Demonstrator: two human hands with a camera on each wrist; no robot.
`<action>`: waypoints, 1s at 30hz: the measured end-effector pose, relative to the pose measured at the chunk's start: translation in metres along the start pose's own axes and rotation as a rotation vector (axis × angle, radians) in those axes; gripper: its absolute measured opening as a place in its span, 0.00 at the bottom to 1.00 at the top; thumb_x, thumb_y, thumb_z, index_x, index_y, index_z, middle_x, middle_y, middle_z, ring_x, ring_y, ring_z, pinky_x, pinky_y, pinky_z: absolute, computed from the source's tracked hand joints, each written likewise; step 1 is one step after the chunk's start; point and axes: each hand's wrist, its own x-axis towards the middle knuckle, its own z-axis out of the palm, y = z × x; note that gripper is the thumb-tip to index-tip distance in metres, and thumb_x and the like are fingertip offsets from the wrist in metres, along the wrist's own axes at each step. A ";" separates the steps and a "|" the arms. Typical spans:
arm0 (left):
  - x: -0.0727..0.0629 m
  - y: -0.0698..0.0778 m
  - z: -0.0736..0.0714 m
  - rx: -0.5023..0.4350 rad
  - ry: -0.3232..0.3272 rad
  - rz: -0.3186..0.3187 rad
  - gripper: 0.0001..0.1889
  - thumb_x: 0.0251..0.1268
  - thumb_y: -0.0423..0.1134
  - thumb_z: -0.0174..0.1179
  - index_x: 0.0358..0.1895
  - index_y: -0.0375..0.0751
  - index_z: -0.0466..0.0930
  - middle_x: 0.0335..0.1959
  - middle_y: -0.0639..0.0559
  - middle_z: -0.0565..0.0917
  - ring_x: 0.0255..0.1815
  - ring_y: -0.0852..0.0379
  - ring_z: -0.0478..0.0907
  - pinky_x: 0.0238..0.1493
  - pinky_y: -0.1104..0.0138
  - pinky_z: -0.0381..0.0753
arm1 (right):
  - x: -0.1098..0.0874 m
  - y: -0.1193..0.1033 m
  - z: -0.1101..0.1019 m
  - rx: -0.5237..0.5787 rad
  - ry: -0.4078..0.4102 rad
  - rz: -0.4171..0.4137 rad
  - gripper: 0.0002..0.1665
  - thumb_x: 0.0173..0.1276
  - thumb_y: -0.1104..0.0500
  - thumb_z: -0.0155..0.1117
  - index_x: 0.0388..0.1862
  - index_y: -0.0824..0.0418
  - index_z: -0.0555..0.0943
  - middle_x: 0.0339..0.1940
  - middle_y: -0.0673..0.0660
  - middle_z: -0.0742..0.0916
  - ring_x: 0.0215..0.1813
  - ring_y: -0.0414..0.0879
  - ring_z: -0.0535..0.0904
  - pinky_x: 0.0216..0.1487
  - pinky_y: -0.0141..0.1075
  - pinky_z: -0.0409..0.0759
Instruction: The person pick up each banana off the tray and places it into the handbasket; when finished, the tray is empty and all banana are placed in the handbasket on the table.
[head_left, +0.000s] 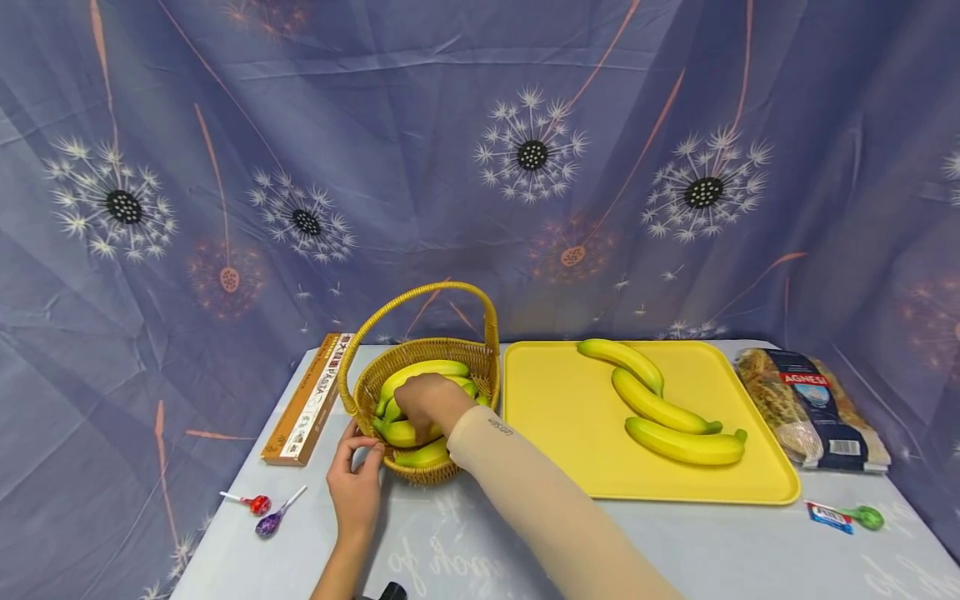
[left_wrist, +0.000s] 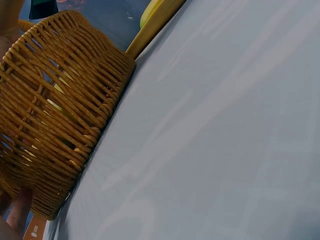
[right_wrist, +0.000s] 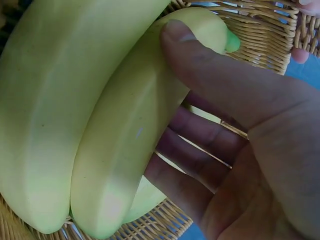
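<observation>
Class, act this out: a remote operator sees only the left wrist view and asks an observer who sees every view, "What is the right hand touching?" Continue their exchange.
Observer: The right hand has its thumb on a banana inside the basket.
Operator: What does the tray hold?
Observer: Three bananas.
Operator: And to the right of the tray?
Observer: A bag marked AGNESI lies there.

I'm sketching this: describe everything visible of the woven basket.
The basket is golden-brown, apparently wicker, with gaps in its weave and one tall arched handle. It stands upright on the pale tabletop beside the yellow tray, holding several bananas. The left hand grips its near-left side; the right hand reaches inside.
</observation>
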 end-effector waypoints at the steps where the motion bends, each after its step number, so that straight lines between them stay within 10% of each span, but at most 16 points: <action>1: 0.000 0.000 0.000 -0.004 0.001 0.004 0.02 0.61 0.23 0.58 0.35 0.24 0.77 0.64 0.43 0.72 0.61 0.50 0.71 0.39 0.76 0.80 | 0.000 0.000 0.000 0.009 0.000 0.005 0.14 0.53 0.48 0.77 0.34 0.50 0.81 0.29 0.46 0.81 0.35 0.41 0.77 0.37 0.35 0.77; 17: 0.002 -0.001 0.000 0.006 -0.007 0.012 0.03 0.61 0.23 0.59 0.35 0.25 0.77 0.64 0.43 0.73 0.62 0.53 0.71 0.40 0.76 0.79 | -0.011 0.015 -0.011 0.125 0.012 -0.005 0.12 0.55 0.50 0.76 0.35 0.49 0.83 0.30 0.42 0.82 0.34 0.38 0.78 0.34 0.33 0.78; 30: 0.000 0.000 0.001 0.023 0.008 -0.021 0.02 0.60 0.23 0.58 0.35 0.25 0.78 0.64 0.45 0.72 0.62 0.54 0.71 0.39 0.76 0.79 | -0.055 0.058 -0.022 0.176 0.172 -0.118 0.14 0.60 0.49 0.72 0.42 0.52 0.82 0.36 0.43 0.81 0.36 0.39 0.75 0.36 0.34 0.75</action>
